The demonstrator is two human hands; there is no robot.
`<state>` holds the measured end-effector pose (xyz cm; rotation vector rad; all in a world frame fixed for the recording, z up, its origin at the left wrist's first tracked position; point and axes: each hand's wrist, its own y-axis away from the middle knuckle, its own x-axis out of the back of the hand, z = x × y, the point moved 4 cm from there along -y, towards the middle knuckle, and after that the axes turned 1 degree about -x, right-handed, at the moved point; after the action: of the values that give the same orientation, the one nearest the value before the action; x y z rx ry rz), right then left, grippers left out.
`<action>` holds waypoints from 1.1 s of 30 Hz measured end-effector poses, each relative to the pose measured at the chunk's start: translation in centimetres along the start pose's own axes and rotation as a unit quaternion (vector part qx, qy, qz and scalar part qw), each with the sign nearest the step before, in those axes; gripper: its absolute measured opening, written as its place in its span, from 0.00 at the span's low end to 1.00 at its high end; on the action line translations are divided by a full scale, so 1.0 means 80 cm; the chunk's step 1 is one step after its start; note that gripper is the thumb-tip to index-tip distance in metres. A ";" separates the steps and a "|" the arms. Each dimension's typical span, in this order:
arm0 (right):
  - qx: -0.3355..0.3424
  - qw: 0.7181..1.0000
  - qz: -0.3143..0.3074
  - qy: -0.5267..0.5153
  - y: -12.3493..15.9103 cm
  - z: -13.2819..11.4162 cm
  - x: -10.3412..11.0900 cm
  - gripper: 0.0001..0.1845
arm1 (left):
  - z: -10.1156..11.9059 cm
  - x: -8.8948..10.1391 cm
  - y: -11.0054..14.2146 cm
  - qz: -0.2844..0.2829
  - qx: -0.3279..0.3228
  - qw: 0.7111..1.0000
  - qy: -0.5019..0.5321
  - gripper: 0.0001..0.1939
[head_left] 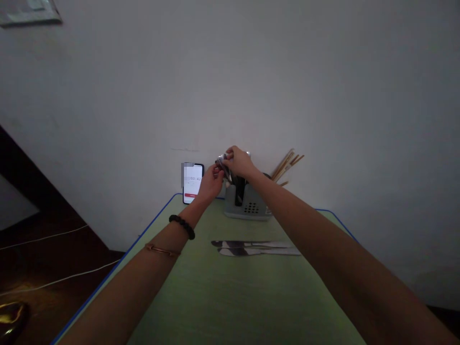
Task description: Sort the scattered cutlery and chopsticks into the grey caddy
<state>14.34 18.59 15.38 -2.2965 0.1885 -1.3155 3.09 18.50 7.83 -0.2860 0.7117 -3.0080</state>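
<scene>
Several shiny pieces of metal cutlery stand at the left end of a grey cutlery holder; their exact kind is hard to make out. My right hand pinches their upper ends from above. Beside it on the left, my left hand has its fingers curled in against the same cutlery. Two table knives lie side by side on the green table, in front of the holder. My right forearm covers part of the holder and the ends of the knives.
Wooden chopsticks lean out of the holder's right side. A phone with a lit timer screen leans on the wall behind my left hand. The green table has a blue edge and meets the wall.
</scene>
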 end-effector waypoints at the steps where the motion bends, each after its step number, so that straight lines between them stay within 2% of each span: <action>1: 0.005 1.000 0.002 -0.016 -0.002 -0.001 -0.001 0.19 | 0.002 -0.001 -0.001 -0.003 -0.005 1.000 0.002 0.15; 5: 0.044 0.998 0.007 -0.053 -0.003 0.000 0.004 0.15 | 0.012 0.001 -0.003 0.003 -0.023 1.000 0.003 0.10; 8: 0.059 0.996 -0.001 -0.070 0.003 0.007 0.017 0.14 | 0.021 0.004 -0.005 0.012 -0.038 0.999 -0.002 0.11; 12: 0.060 0.996 -0.015 -0.063 0.009 0.017 0.039 0.14 | 0.029 0.000 -0.010 -0.004 -0.067 0.998 -0.003 0.10; 16: 0.038 0.996 0.071 -0.037 0.012 0.022 0.070 0.15 | 0.037 -0.004 -0.017 -0.009 -0.086 0.996 0.017 0.12; 19: 0.052 0.993 0.102 -0.011 0.019 0.019 0.082 0.15 | 0.051 -0.010 -0.018 -0.049 -0.120 0.991 0.020 0.14; 22: 0.050 0.997 0.060 0.019 0.028 0.018 0.075 0.13 | 0.060 -0.015 -0.016 -0.092 -0.140 0.986 -0.002 0.14; 25: 0.025 0.999 0.021 0.032 0.034 0.021 0.065 0.12 | 0.053 -0.010 -0.018 -0.055 -0.115 0.992 -0.020 0.15; 28: 0.003 0.999 0.009 0.033 0.034 0.022 0.057 0.12 | 0.042 -0.005 -0.021 -0.017 -0.093 0.995 -0.017 0.23; 30: -0.021 0.999 0.012 0.046 0.032 0.020 0.054 0.13 | 0.037 -0.006 -0.020 -0.016 -0.090 0.996 -0.019 0.28; 33: -0.038 0.997 0.014 0.071 0.031 0.016 0.050 0.14 | 0.037 -0.011 -0.015 -0.030 -0.098 0.995 -0.019 0.30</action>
<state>17.80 15.45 16.76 -2.2543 0.3216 -1.4828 4.55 18.35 10.83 -0.3754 1.0160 -2.9812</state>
